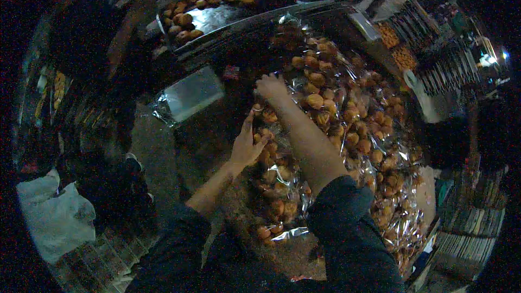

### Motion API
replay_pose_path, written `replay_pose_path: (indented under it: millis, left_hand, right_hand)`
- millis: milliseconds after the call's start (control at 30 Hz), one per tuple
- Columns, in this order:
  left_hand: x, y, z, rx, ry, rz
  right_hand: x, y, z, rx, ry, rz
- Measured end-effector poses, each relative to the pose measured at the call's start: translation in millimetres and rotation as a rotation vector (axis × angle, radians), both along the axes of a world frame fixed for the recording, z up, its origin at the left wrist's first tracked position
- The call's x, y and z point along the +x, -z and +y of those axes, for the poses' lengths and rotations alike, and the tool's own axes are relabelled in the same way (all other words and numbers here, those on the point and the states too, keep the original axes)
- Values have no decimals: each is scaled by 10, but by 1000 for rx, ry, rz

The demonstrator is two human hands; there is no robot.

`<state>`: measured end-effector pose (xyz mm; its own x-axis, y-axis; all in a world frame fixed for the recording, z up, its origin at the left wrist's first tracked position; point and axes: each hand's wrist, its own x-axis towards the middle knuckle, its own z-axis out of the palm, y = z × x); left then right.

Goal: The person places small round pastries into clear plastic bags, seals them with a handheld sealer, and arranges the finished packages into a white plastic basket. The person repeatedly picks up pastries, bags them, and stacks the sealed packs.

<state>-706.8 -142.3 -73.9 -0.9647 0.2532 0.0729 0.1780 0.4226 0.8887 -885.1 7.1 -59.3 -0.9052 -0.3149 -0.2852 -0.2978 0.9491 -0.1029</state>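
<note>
In the middle of the table, clear plastic bags of round brown buns lie in a row in front of me. My left hand is beside the upper end of this row, thumb and forefinger spread apart against a bagged bun. Just beyond it, my right hand reaches across with its fingers curled closed. What those fingers hold, if anything, is too dark and blurred to make out. A large heap of bagged buns covers the table to the right of my right forearm.
A shiny tray with loose buns stands at the far side. A stack of clear plastic bags lies left of my hands. Another person's arm shows at the far left. A white sack sits at the lower left, and racks stand at the right.
</note>
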Motion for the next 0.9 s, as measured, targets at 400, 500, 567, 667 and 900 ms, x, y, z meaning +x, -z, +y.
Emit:
replay_pose_path:
  millis: [400,500,567,667,900]
  left_hand:
    - [1243,-62,80,103,94,-162]
    - [1251,-245,-24,126,12,-171]
    - [1240,-342,-105,53,-52,-113]
    - [1251,-476,-163,-74,-163,62]
    - [1311,-1095,452,27,13,127]
  right_hand:
    - [1299,133,135,73,-167,289]
    - [1426,-171,133,-179,-196,145]
    - [1640,-592,242,-531,-175,22]
    - [2242,-1273,704,-972,-59,109]
    - [3750,-1290,2509,-511,931,769]
